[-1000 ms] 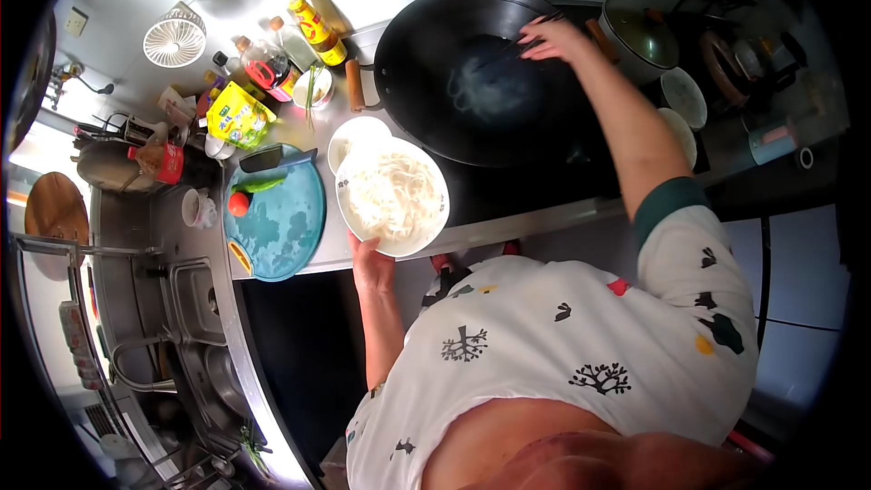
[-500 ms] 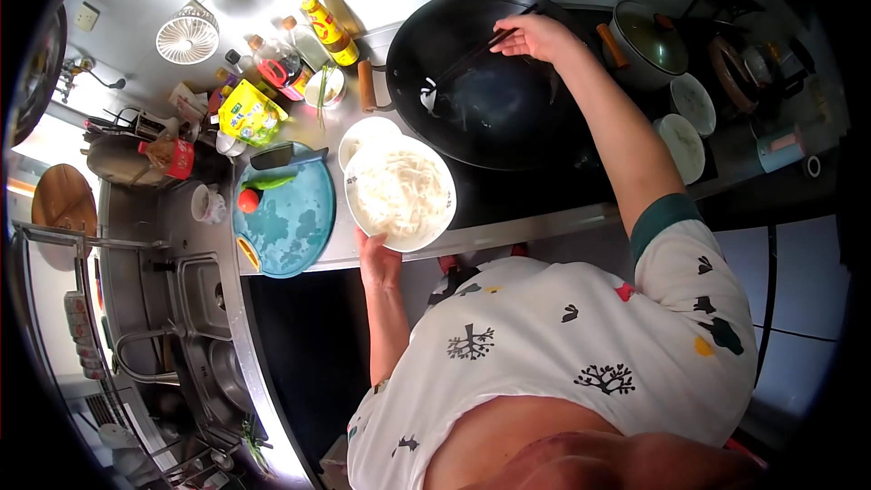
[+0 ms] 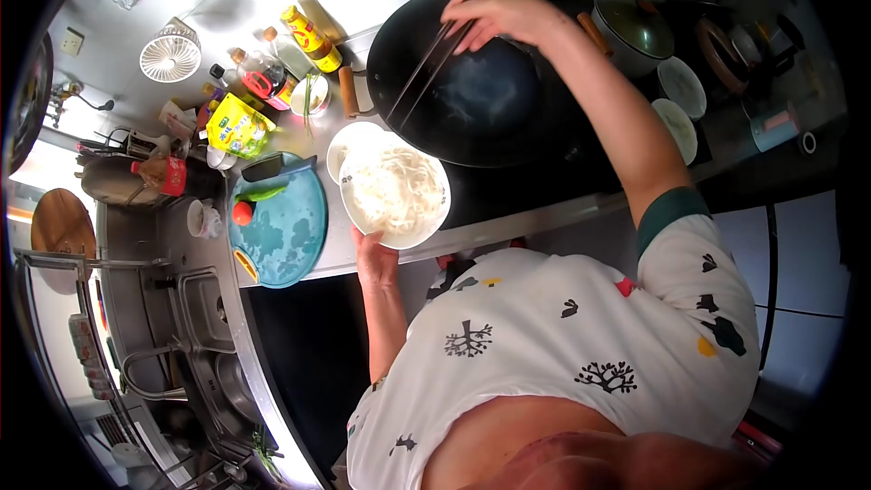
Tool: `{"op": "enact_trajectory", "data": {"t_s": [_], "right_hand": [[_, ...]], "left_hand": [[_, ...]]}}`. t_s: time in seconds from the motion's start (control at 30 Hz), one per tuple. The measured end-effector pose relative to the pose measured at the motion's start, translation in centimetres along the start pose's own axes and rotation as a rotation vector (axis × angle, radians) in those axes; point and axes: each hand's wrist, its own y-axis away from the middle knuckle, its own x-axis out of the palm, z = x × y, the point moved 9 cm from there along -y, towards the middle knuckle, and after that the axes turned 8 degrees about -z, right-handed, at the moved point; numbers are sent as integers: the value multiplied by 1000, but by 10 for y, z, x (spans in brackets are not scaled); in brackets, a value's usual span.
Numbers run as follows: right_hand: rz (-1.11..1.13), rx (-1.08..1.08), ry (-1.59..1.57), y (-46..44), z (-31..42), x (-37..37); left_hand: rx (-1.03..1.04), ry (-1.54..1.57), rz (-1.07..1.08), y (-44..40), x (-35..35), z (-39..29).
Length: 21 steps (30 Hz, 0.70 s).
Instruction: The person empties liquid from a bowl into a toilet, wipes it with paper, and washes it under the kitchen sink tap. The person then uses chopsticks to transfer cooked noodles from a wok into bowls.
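Note:
My right hand (image 3: 494, 16) grips a pair of dark chopsticks (image 3: 434, 62) above a large black wok (image 3: 490, 141). The chopsticks' tips are spread apart near the wok's left side, with nothing between them. Some whitish, steamy liquid (image 3: 481, 91) shows at the bottom of the wok. With my left hand (image 3: 376, 259) I hold the near rim of a white bowl (image 3: 348, 210) full of pale noodles (image 3: 395, 189). A second white bowl (image 3: 342, 147) stands partly hidden behind it.
To the left lies a round blue cutting board (image 3: 288, 240) with a cleaver (image 3: 272, 168), a green pepper (image 3: 263, 194) and a red tomato (image 3: 241, 212). Sauce bottles (image 3: 310, 38) stand by the wall. Right of the wok are a lidded pot (image 3: 632, 32) and bowls (image 3: 679, 127).
My right hand has moved left and upward, and the chopsticks now point down and left. The white piece at their tips has gone from view. My left hand stays on the noodle bowl.

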Motion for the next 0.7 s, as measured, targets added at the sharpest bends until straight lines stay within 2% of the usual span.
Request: {"op": "enact_trajectory", "data": {"t_s": [0.03, 0.17, 0.27, 0.43, 0.5, 0.7], "right_hand": [[-69, 12, 23, -5, -8, -24], [-284, 155, 505, -27, -71, -151], [-287, 410, 498, -23, -123, -173], [-135, 556, -158, -31, -207, -82], [-194, 579, -257, -36, -216, -60], [-141, 456, -324, -40, -175, -46]], "left_hand": [[-1, 2, -3, 1, 0, -1], [19, -2, 0, 3, -4, -4], [24, 2, -13, 6, -6, -5], [14, 2, 3, 5, -7, -3], [25, -4, 9, 5, -7, -4], [38, -27, 2, 4, -11, -3]]}}
